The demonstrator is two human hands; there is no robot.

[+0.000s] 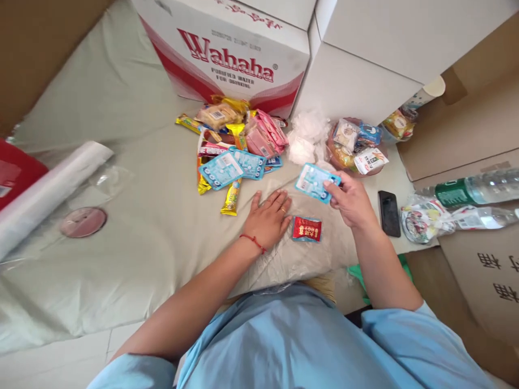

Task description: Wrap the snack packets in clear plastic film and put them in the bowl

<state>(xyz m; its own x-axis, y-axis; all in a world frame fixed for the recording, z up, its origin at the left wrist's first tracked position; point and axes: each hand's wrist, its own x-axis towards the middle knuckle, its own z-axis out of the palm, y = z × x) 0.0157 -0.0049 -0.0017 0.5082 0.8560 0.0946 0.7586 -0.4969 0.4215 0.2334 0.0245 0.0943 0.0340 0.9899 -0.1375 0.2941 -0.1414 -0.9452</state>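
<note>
My right hand (351, 200) pinches a flat light-blue packet (315, 182) by its right end, held above the cloth. My left hand (268, 219), with a red string at the wrist, lies flat with fingers spread on a clear plastic bag (259, 265). A red packet with a blue edge (307, 229) lies just right of it. Beyond my left hand, two more light-blue packets (222, 169) rest on a pile of snacks, with a yellow wrapper (231, 198) at its near side and pink packs (265, 135) at its right.
A Wahaba-style white and red carton (239, 59) stands behind the pile. To the right are a snack-filled bowl (336, 162), a black phone (389, 213) and plastic bottles (482, 186). A plastic roll (52, 194) and a pink disc (83, 222) lie left.
</note>
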